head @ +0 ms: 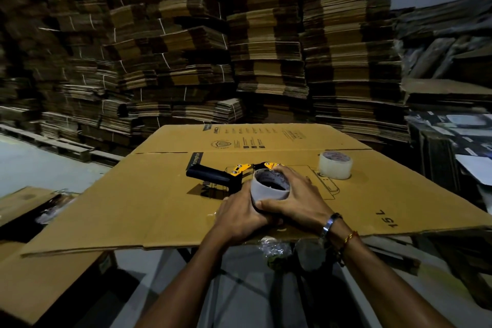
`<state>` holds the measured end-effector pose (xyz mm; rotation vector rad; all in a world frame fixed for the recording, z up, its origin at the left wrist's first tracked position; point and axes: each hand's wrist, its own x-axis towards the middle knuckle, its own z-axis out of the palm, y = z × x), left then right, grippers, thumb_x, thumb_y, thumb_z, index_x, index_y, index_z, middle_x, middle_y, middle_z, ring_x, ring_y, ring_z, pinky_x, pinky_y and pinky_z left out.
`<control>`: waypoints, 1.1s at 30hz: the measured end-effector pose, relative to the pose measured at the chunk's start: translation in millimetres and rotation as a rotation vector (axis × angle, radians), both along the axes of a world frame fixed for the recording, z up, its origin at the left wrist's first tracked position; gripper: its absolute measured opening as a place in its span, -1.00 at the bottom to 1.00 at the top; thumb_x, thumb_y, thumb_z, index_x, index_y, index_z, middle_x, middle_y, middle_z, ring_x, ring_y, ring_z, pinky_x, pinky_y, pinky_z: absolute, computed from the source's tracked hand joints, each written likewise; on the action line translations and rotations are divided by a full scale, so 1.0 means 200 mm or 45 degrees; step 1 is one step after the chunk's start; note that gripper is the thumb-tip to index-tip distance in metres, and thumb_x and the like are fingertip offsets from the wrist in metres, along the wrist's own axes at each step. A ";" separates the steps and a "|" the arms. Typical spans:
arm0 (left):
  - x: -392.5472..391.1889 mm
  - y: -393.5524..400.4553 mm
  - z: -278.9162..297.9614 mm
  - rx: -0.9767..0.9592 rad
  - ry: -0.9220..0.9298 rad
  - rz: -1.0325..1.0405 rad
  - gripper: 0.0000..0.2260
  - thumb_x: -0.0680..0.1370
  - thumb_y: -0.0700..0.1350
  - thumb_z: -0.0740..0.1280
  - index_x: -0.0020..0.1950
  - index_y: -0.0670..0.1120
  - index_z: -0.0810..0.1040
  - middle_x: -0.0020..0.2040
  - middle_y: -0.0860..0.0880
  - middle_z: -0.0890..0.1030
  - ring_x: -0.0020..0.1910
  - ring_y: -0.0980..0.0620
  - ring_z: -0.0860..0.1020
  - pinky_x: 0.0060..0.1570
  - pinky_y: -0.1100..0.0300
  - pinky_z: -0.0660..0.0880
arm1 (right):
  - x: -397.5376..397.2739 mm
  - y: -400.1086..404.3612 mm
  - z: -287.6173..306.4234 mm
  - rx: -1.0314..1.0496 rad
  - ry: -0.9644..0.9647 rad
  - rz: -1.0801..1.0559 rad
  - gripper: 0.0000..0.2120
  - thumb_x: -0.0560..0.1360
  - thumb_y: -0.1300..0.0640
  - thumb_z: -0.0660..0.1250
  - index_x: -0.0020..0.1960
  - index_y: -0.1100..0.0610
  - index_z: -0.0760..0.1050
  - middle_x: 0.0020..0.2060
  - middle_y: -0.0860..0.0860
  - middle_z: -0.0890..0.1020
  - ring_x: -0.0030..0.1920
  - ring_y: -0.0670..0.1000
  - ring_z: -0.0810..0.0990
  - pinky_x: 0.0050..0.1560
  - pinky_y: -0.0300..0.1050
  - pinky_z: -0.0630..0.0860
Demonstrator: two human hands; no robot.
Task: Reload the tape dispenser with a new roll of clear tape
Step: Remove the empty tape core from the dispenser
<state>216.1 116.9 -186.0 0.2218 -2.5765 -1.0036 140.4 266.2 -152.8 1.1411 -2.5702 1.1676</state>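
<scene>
flattened carton [149,210] carries tape dispenser [213,177], spare tape roll [335,165]

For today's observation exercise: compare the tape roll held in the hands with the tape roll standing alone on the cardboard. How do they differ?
The held roll is gripped by the left hand and right hand; the far roll stands untouched. The held roll sits beside the tape dispenser; the far roll lies apart to the right, farther from the person. Both are pale rolls, core opening up, over the flattened cardboard box.

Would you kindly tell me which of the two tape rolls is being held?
The nearer roll, gripped by both hands beside the dispenser; the other roll stands untouched farther right.
</scene>
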 end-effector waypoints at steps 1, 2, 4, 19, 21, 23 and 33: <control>0.00 0.00 0.00 -0.004 -0.002 0.005 -0.12 0.16 0.42 0.40 0.42 0.16 0.30 0.23 0.10 0.61 0.17 -0.04 0.58 0.10 0.00 0.53 | 0.00 0.00 -0.01 -0.017 -0.003 -0.001 -0.18 0.31 -0.19 0.57 0.47 -0.04 0.31 0.24 -0.13 0.50 0.21 -0.04 0.52 0.22 -0.10 0.50; 0.00 0.00 0.00 -0.002 -0.005 0.006 -0.12 0.15 0.42 0.40 0.41 0.15 0.31 0.23 0.10 0.61 0.17 -0.04 0.58 0.10 -0.01 0.53 | 0.00 0.00 -0.01 -0.025 -0.009 0.001 -0.18 0.31 -0.18 0.57 0.47 -0.04 0.31 0.22 -0.15 0.49 0.21 -0.06 0.51 0.20 -0.14 0.48; 0.00 -0.01 -0.01 0.014 -0.007 0.000 -0.12 0.16 0.41 0.41 0.42 0.16 0.30 0.23 0.10 0.61 0.16 -0.04 0.58 0.11 -0.01 0.54 | -0.01 -0.01 -0.01 -0.009 -0.003 0.014 -0.20 0.30 -0.20 0.57 0.44 -0.04 0.35 0.23 -0.14 0.52 0.20 -0.05 0.53 0.16 -0.14 0.50; -0.01 -0.03 -0.02 0.036 0.036 -0.056 -0.15 0.26 0.34 0.48 0.47 0.26 0.19 0.29 0.14 0.59 0.23 0.00 0.58 0.18 -0.02 0.52 | -0.05 -0.02 0.01 0.099 0.151 0.081 -0.11 0.25 -0.26 0.55 0.48 -0.05 0.30 0.28 -0.12 0.52 0.22 -0.04 0.55 0.21 -0.12 0.52; -0.01 -0.03 -0.02 0.016 0.038 -0.060 -0.13 0.26 0.36 0.44 0.49 0.22 0.18 0.31 0.12 0.58 0.25 -0.01 0.57 0.20 -0.03 0.51 | -0.04 -0.01 -0.02 0.026 0.173 0.079 -0.13 0.26 -0.24 0.56 0.46 -0.06 0.31 0.26 -0.15 0.52 0.20 -0.09 0.53 0.16 -0.29 0.47; -0.02 -0.03 -0.03 -0.013 0.039 -0.057 -0.13 0.25 0.37 0.41 0.49 0.19 0.19 0.31 0.10 0.58 0.25 -0.03 0.57 0.21 -0.05 0.50 | -0.01 -0.01 -0.05 -0.066 0.230 0.074 -0.20 0.26 -0.22 0.57 0.41 -0.09 0.34 0.22 -0.19 0.52 0.16 -0.16 0.52 0.06 -0.47 0.37; -0.02 -0.05 -0.03 0.052 -0.004 -0.003 -0.18 0.20 0.31 0.53 0.39 0.16 0.33 0.24 0.09 0.61 0.19 0.00 0.57 0.16 0.01 0.53 | 0.00 0.09 0.07 -0.820 -0.478 0.265 -0.45 0.40 0.03 0.54 0.33 -0.05 0.43 0.25 0.00 0.57 0.11 0.11 0.67 -0.10 -0.09 0.65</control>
